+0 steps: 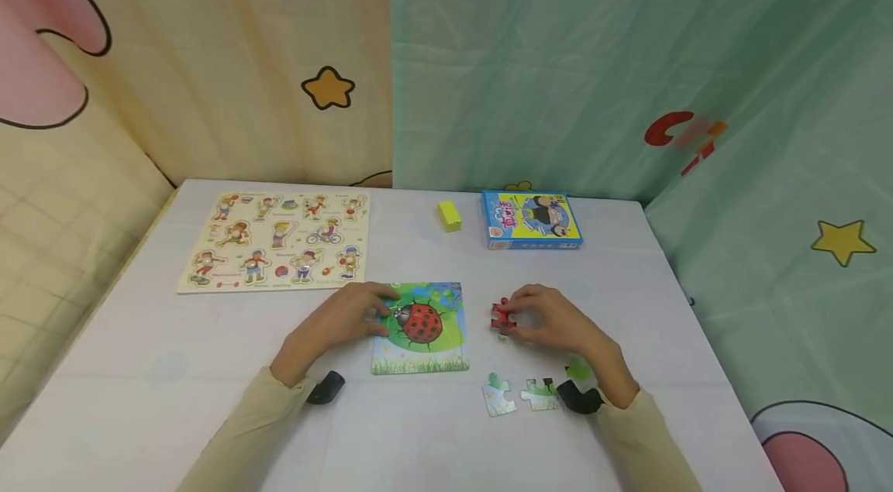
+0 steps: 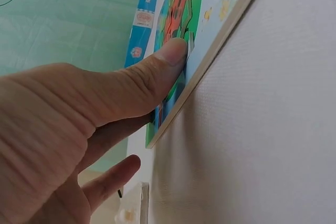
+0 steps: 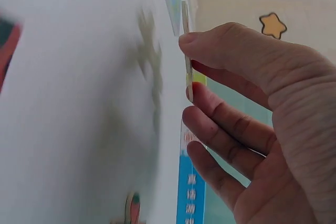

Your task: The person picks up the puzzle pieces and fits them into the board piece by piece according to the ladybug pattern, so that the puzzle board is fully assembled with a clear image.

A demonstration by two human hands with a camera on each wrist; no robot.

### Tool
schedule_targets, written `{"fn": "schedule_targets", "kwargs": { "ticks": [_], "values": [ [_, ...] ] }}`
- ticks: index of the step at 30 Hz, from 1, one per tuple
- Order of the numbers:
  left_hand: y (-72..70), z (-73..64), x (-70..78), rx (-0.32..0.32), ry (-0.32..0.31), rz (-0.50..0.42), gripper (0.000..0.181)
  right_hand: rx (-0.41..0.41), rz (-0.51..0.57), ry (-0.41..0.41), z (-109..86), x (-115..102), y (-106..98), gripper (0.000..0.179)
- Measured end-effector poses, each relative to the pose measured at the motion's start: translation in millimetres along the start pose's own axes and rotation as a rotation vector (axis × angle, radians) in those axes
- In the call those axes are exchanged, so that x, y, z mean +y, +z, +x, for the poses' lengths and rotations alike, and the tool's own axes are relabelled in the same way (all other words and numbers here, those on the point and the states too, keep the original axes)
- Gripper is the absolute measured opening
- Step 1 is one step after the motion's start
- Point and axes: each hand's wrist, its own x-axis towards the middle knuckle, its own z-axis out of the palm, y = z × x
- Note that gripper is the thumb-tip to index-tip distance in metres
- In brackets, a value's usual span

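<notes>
A square ladybug puzzle board (image 1: pixel 420 363) lies flat in the middle of the table. My left hand (image 1: pixel 352 311) rests at its left side; in the left wrist view the thumb (image 2: pixel 173 52) lies extended on the board's face, beside a small pale edge. Whether that edge belongs to a raised piece cannot be told. To the board's right, my right hand (image 1: pixel 554 318) pinches a red jigsaw piece (image 1: pixel 502 319) between thumb and fingertips. The right wrist view shows that piece (image 3: pixel 185 17) edge-on, above the table. Nearer me lie a pale blue-and-green piece (image 1: pixel 498 399), another piece (image 1: pixel 541 397) and a green piece (image 1: pixel 577 369).
At the back left lies a wooden board (image 1: pixel 279 244) with children's figures. A yellow block (image 1: pixel 449 216) and a blue puzzle box (image 1: pixel 532 221) stand at the back. Printed curtains (image 1: pixel 516 73) hang behind the white table (image 1: pixel 209 368).
</notes>
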Motion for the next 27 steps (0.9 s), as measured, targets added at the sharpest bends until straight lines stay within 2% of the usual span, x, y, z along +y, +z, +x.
{"fn": "schedule_targets", "kwargs": {
  "ticks": [6,8,14,22,27],
  "values": [
    [-1.1,-0.8,0.6,-0.011,-0.007,-0.040,0.039,-0.041,0.016,-0.026,19.4,-21.0,3.6,0.033],
    [-1.1,-1.1,0.3,-0.015,0.018,-0.020,0.045,-0.048,0.006,-0.044,25.0,-27.0,5.6,0.032],
    [-0.7,-1.8,0.3,-0.033,0.083,0.072,0.039,-0.079,-0.005,-0.086,42.9,-41.5,16.6,0.029],
    [0.9,-2.9,3.4,-0.049,0.045,0.033,0.034,-0.123,-0.047,-0.160,62.7,-60.4,33.9,0.028],
    [1.4,-4.8,4.9,-0.042,0.030,0.037,0.033,-0.136,-0.087,-0.173,69.6,-71.2,40.6,0.029]
  ]
}}
